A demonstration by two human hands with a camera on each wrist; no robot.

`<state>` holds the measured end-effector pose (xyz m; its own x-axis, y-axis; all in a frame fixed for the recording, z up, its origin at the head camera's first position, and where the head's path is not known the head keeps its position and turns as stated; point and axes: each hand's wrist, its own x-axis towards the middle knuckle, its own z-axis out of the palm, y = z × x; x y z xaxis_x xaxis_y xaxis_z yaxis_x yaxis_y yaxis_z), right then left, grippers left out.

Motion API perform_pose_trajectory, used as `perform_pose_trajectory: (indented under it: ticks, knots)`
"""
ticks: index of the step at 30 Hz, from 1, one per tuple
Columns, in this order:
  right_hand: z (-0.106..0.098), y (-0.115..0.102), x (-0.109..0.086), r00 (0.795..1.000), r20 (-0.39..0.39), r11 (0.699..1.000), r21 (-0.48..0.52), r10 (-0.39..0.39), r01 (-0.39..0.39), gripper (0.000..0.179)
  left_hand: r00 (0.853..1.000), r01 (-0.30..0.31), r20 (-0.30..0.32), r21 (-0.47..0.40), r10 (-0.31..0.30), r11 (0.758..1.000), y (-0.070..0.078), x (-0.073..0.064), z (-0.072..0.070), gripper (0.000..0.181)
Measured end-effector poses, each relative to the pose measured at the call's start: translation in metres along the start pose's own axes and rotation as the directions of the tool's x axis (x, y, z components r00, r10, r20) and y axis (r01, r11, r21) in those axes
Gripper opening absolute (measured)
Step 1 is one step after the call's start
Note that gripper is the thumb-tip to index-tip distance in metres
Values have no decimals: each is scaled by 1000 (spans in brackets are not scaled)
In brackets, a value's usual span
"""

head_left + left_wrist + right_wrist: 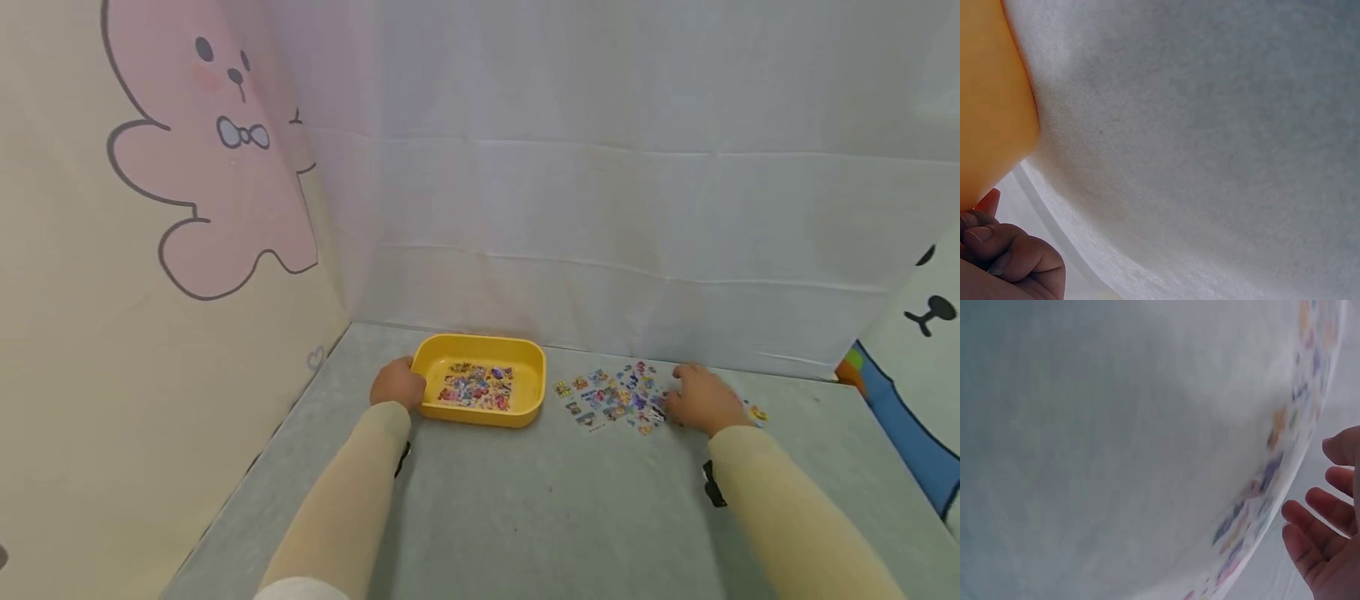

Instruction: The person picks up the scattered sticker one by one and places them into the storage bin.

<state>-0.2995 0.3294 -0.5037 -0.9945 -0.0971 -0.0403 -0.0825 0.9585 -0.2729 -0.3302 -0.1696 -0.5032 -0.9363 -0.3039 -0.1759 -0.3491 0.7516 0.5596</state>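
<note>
A shallow yellow tray [480, 419] stands near the back of the table, with colourful cartoon sticker sheets [476, 387] lying in it. My left hand [397, 384] grips the tray's left end. In the left wrist view, curled fingers [1019, 253] show right at the tray's yellow wall [991, 94]. To the right of the tray, more sticker sheets [615, 398] are spread flat and overlapping. My right hand [703, 400] is over their right end and hides part of them. The right wrist view shows its fingers [1313, 531] spread and loosely bent, with nothing between them.
The grey cloth-covered table [525, 517] meets a hanging white sheet [600, 208] at its back edge. On the left is a cream curtain [90, 375] with a pink bear print. Another printed curtain [915, 375] hangs at the right edge.
</note>
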Motion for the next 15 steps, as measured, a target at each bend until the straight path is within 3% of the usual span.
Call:
perform_pose_trajectory:
  ticks: [6, 15]
  knots:
    - [-5, 38, -2, 997, 47, 998, 13, 68, -69, 66, 1000, 5, 4, 4, -5, 1000, 1, 2, 3, 54]
    - [-24, 84, -13, 965, 179, 981, -34, 194, -191, 92, 1000, 1, -1, 11, -1, 1000, -1, 4, 2, 53]
